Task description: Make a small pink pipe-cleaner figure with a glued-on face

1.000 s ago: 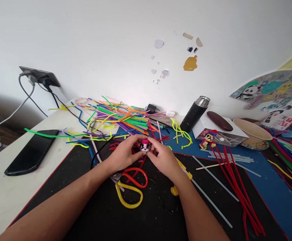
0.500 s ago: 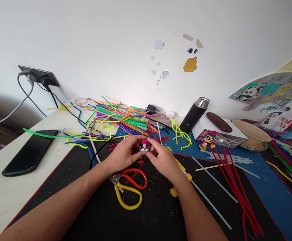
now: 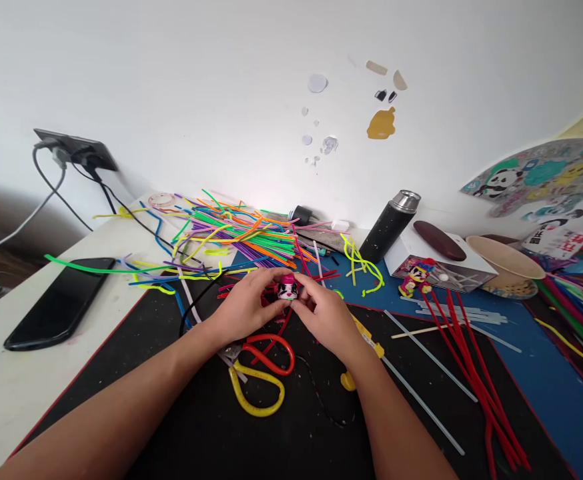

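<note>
Between my two hands, above the black mat (image 3: 211, 427), is a small doll head (image 3: 288, 291) with a white painted face and a pink top. My left hand (image 3: 249, 300) pinches it from the left with thumb and fingers. From the right, my right hand (image 3: 324, 313) grips the same head, fingertips near its top and base. Just below lie scissors (image 3: 259, 393) with one red and one yellow handle. A yellow glue gun (image 3: 369, 337) is partly covered by my right forearm. Red pipe cleaners stick out behind my hands.
A heap of coloured pipe cleaners (image 3: 244, 237) lies along the wall. At right are a black thermos (image 3: 391, 227), a white box (image 3: 451, 260), a finished small figure (image 3: 414, 279), clear glue sticks (image 3: 424, 403) and red pipe cleaners (image 3: 491, 393). A phone (image 3: 61, 303) rests at left.
The view has shifted very slightly. Both hands keep hold of the doll head in nearly the same place.
</note>
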### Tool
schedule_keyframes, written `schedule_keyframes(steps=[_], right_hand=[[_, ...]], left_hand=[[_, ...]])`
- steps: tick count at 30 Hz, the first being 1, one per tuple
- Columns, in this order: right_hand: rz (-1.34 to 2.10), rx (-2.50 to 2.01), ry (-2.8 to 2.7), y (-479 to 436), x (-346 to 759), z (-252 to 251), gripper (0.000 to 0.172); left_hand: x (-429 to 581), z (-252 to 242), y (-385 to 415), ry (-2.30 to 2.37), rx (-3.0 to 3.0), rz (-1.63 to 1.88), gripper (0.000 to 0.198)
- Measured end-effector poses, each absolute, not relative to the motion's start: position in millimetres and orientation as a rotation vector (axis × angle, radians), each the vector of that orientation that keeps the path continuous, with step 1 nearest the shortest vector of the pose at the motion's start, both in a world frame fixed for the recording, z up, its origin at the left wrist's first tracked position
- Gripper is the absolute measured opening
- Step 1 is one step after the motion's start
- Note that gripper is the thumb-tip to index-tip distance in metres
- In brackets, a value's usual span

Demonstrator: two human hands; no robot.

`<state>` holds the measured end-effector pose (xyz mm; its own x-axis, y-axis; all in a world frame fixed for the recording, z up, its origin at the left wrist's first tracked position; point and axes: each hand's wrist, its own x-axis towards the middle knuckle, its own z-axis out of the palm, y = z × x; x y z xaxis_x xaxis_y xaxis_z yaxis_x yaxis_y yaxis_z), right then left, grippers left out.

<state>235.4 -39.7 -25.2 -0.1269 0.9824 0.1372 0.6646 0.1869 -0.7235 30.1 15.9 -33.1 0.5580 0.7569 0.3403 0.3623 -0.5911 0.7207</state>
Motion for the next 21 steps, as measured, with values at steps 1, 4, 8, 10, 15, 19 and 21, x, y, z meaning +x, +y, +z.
schedule_keyframes(steps=[1, 4, 8, 10, 15, 19, 21], right_hand=[[0.680, -1.542, -1.858, -39.6, 235.6, -26.0, 0.052], [0.659, -1.549, -1.837, -38.6, 237.2, -27.7, 0.050], [0.640, -1.528, -1.759, -37.1, 239.5, -26.6, 0.043], [0.665, -1.511, -1.708, -36.6, 240.1, -25.6, 0.039], [0.784, -1.482, -1.577, -36.3, 240.1, -23.8, 0.037], [0.826, -1.452, -1.481, -36.8, 239.5, -21.2, 0.036], [0.846, -1.433, -1.457, -36.9, 238.9, -20.0, 0.035]], left_hand=[[29.9, -33.3, 16.2, 0.904, 2.197, 0.884, 0.044], [29.1, -32.1, 17.1, 0.946, 2.173, 0.952, 0.044], [27.4, -26.2, 19.7, 1.029, 2.071, 1.065, 0.044], [25.6, -23.5, 22.6, 1.071, 1.973, 1.131, 0.042], [20.4, -22.0, 31.3, 1.110, 1.828, 1.267, 0.044], [20.6, -21.4, 30.7, 1.119, 1.862, 1.209, 0.044], [22.0, -21.2, 28.2, 1.108, 1.893, 1.170, 0.043]])
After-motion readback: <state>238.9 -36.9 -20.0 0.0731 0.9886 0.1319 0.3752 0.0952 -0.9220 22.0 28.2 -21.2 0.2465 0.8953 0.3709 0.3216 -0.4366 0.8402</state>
